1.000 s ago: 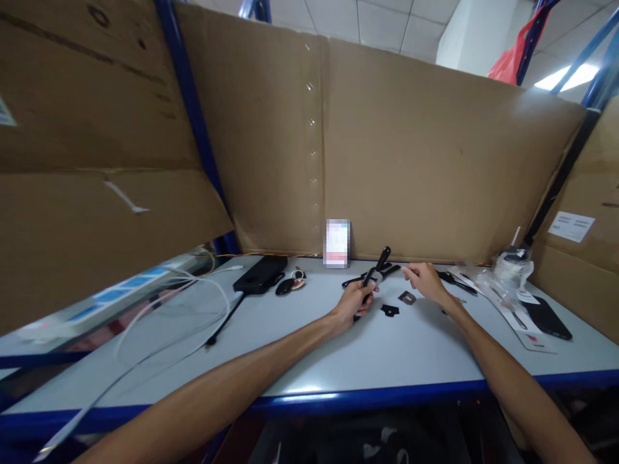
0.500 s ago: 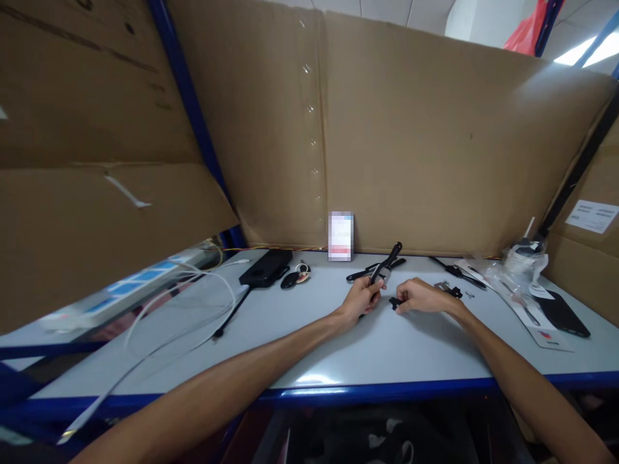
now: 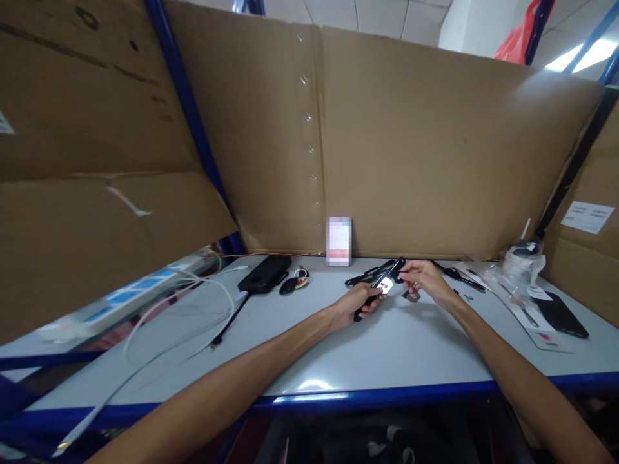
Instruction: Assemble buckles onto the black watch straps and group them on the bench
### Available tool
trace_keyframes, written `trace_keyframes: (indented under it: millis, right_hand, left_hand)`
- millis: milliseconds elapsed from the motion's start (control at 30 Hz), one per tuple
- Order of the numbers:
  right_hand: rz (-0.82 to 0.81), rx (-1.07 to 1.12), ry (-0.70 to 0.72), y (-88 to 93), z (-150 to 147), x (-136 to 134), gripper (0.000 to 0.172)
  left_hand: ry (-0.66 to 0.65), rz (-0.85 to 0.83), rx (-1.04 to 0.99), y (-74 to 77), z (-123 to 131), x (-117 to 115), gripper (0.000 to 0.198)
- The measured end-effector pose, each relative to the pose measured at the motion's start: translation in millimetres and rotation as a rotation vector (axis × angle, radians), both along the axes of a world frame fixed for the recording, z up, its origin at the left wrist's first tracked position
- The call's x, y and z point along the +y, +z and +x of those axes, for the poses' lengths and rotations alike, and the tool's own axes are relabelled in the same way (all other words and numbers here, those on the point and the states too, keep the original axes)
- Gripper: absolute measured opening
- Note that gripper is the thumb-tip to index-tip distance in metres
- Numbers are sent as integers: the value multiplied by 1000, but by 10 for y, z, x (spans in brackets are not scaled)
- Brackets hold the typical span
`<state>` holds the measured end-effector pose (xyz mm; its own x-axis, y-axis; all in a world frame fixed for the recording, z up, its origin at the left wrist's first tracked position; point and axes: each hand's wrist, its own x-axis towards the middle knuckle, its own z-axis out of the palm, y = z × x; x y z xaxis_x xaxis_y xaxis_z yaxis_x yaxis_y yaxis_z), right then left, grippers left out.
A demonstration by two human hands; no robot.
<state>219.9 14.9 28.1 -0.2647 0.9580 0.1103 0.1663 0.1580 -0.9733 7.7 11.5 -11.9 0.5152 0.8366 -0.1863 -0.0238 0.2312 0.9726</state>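
Head cam view: person's two bare hands at a pale grey tabletop (image 3: pixel 319 361) w/ blue front edge. L hand (image 3: pixel 360 301) is closed round a black-handled tool (image 3: pixel 383 283), thumb on top, fingers wrapped under. Tool is just above the table, mid-right, on a slant: lower end toward the person, far end up & to the right. Looks slim, dark & smooth, w/ a rounded black far tip; at its middle a bright silvery plate w/ a small dark mark. Exact tool type: can't tell.

R hand (image 3: pixel 424 281) is right beside the far tip, fingers bent, thumb & fingertips drawn close together; can't tell if they grip anything or touch the tip. A small grey metal plate (image 3: pixel 412 296) shows just below those fingers; held or lying, can't tell.

Just behind the tool: more black tool parts (image 3: pixel 358 280), flat on the table. Further back, a lit screen (image 3: pixel 339 241), pixelated, upright near the cardboard wall (image 3: pixel 435 148). Left: keys w/ black fob (image 3: pixel 289 285), black box (image 3: pixel 264 274) w/ cable, white power strip (image 3: pixel 138 290). Right: long black tool (image 3: pixel 459 277), tiny metal bits (image 3: pixel 468 297), clear plastic packaging (image 3: pixel 520 264), black phone (image 3: pixel 563 316).
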Motion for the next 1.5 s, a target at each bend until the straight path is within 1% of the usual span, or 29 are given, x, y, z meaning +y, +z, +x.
trace_keyframes:
  millis: [100, 167, 267, 333, 400, 467, 533, 600, 667, 733, 800, 867, 933, 1067, 1167, 1333, 1500]
  right_hand:
    - [-30, -42, 74, -61, -26, 18, 28]
    - [-7, -105, 112, -116, -47, 46, 27]
    - [82, -201, 88, -193, -79, 82, 20]
    - [150, -244, 53, -226, -96, 86, 16]
    - [218, -285, 31, -247, -111, 75, 15]
    - [289, -339, 0, -266, -129, 65, 17]
    - [362, -398, -63, -287, -150, 64, 18]
    - [416, -450, -137, -308, -167, 70, 17]
    - [422, -474, -191, -322, -174, 75, 21]
    - [368, -458, -161, -331, -174, 73, 28]
    - [287, -411, -60, -341, -174, 67, 34]
    - [229, -340, 33, -357, -180, 63, 36]
    - [203, -261, 66, -373, -192, 63, 36]
    - [230, -151, 41, -385, -219, 57, 36]
    - [284, -143, -5, -392, -244, 39, 34]
    - [273, -118, -56, -400, -299, 5, 34]
    - [263, -105, -6, -372, -290, -11, 32]
  left_hand:
    - [-59, 15, 34, 12, 0, -4, 26]
    - [-104, 28, 42, 19, -9, 0, 25]
    - [-157, 35, 29, 36, -26, 5, 21]
    - [-166, 32, 24, 52, -31, 2, 18]
    - [-152, 31, 44, 64, -27, -6, 19]
    - [-128, 34, 78, 63, -12, -22, 26]
    - [-89, 51, 92, 44, 15, -46, 33]
    - [-12, 98, 79, 11, 51, -77, 36]
    - [86, 166, 56, -28, 90, -107, 35]
    - [168, 228, 34, -65, 121, -127, 35]
    - [209, 268, 20, -89, 137, -134, 36]
    - [210, 294, 7, -96, 138, -134, 39]
    - [183, 315, -12, -86, 130, -136, 42]
    - [112, 305, -37, -39, 113, -150, 46]
    - [76, 254, -62, -19, 106, -154, 47]
    - [41, 228, -59, -31, 91, -139, 45]
    - [48, 278, -73, -67, 89, -126, 51]
